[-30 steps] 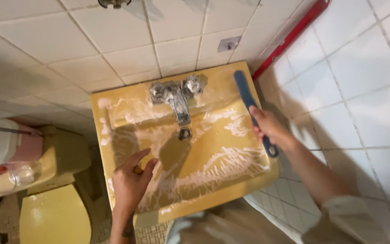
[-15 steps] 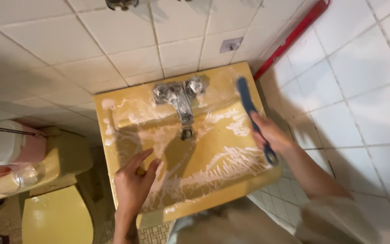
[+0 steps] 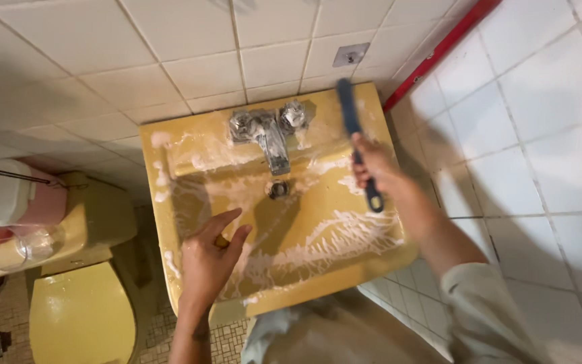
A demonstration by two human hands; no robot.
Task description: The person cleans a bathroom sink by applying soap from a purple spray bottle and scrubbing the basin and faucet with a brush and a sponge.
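Scrub brush [image 3: 352, 128], blue and long-handled, is up at the sink's back right corner now, its head on the rim just right of the chrome tap [image 3: 268, 138]. A second ago it lay further out along the right edge; since then the right hand [image 3: 374, 165] has drawn it inward and toward the wall, so the scrubbing has moved from the side rim toward the ledge behind the tap. That hand's grip is closed round the middle of the handle, the looped end sticking out below the fist.

The left hand [image 3: 210, 259] has hardly shifted. It rests on the front left part of the yellow sink [image 3: 170, 222], fingers spread loosely, holding nothing that I can make out; a small yellowish patch under the fingers may be only basin showing through.

White suds [image 3: 331, 246] streak the bowl's front slope and run along the back ledge and the left rim, with the drain [image 3: 278, 189] bare in the middle. The tap and its two knobs stand close to the brush head and crowd the ledge there. A red pipe [image 3: 439, 50] runs up the tiled wall past that same corner. Off to the left stand a yellow toilet [image 3: 79, 313] and, on its tank, a pink container with a white lid [image 3: 15, 199] beside a clear jar [image 3: 25, 249].
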